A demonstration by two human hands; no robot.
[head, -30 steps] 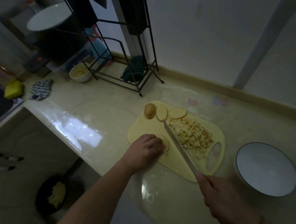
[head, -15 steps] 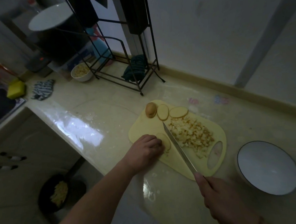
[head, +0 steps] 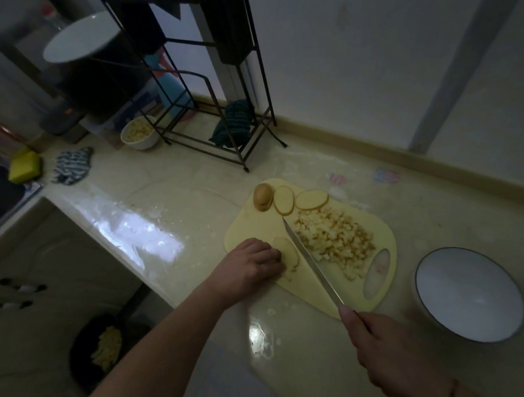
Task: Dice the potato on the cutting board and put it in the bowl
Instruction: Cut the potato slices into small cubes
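Potato on yellow board [head: 247, 230], which lies on the bench near its front edge. Potato in four states:
- Dice [head: 334, 240]: loose heap of small pale cubes, some with tan skin edges, covering the board's middle and right part, up to the handle slot.
- Two slices [head: 311, 199], flat ovals with pale flesh and a thin brown skin rim, at the board's far edge, overlapping slightly.
- End piece [head: 263, 197]: rounded, brown skin, just left of the slices at the far left corner.
- One slice under work [head: 287, 253], pale, flat, near the board's front left edge.

Left hand [head: 249, 268]: fingers curled, knuckles up, fingertips pressing down on the worked slice's left part.

Right hand [head: 393, 353]: fingers wrapped round the knife [head: 310, 258] handle, forefinger extended toward the blade. Blade runs diagonally across the board, between worked slice and dice, just beside the slice's right edge; contact with the board cannot be told.

Bowl [head: 426, 305]: white, dark rim, on the bench to the right of the board, apart from it. No potato in it.
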